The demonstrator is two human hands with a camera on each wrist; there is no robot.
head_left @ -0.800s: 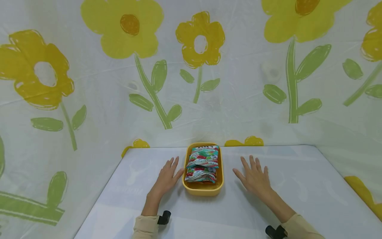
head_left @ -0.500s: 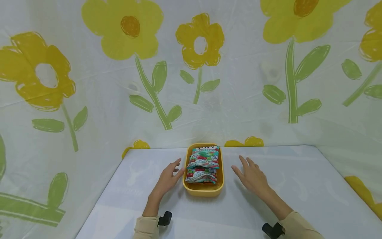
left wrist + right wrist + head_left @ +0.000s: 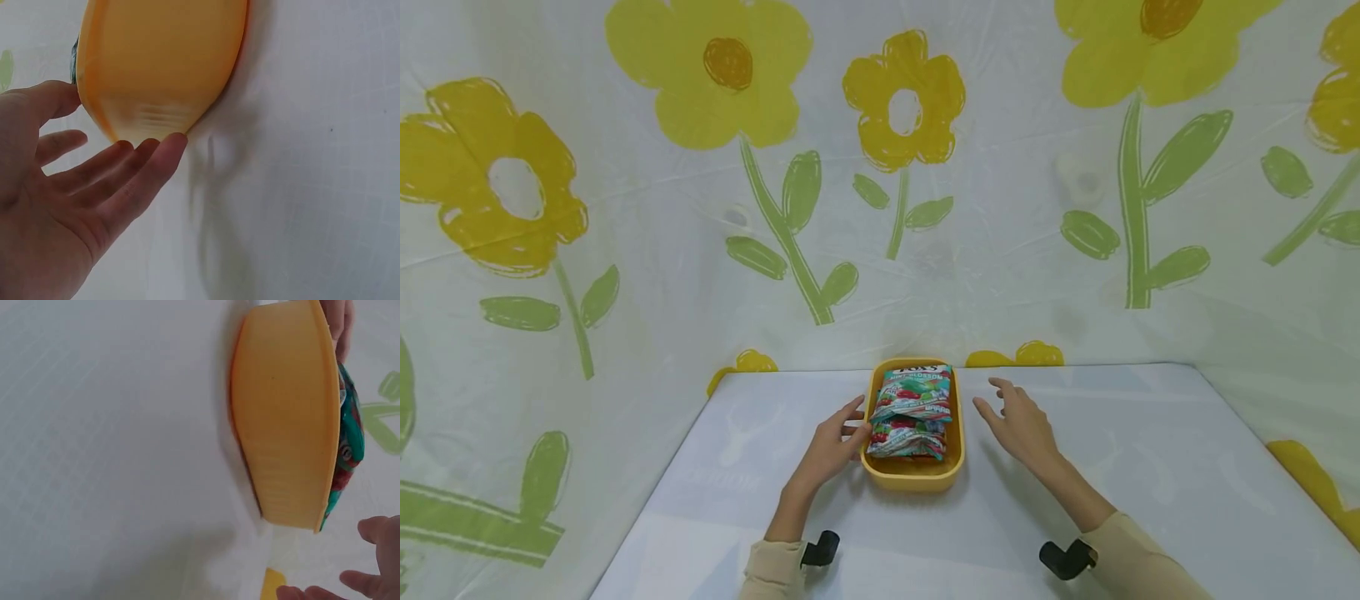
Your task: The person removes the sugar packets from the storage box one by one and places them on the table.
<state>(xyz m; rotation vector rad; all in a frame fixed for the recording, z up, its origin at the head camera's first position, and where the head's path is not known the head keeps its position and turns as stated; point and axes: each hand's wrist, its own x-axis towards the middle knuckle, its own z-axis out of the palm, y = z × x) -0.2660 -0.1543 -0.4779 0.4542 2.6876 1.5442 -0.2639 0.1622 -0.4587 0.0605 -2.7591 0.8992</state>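
A yellow plastic basket [image 3: 912, 482] stands on the white table, with two shiny candy bags [image 3: 913, 392] in green and red print lying one behind the other inside. My left hand [image 3: 831, 450] is at the basket's left side, thumb at the rim and the other fingers along the outer wall; in the left wrist view the fingers are loosely bent and look to be touching the basket [image 3: 156, 69]. My right hand [image 3: 1024, 427] hovers to the right of the basket, apart from it, its fingers spread and slightly bent, holding nothing.
The white table [image 3: 880, 550] reaches back to a white cloth backdrop [image 3: 1000, 275] printed with yellow flowers. Black wrist cameras [image 3: 1067, 560] sit at both sleeves. The basket stands close to the table's back edge.
My left hand has moved right, up to the basket. My right hand has come in leftward and a little farther back, its fingers now more bent. The basket looks unmoved.
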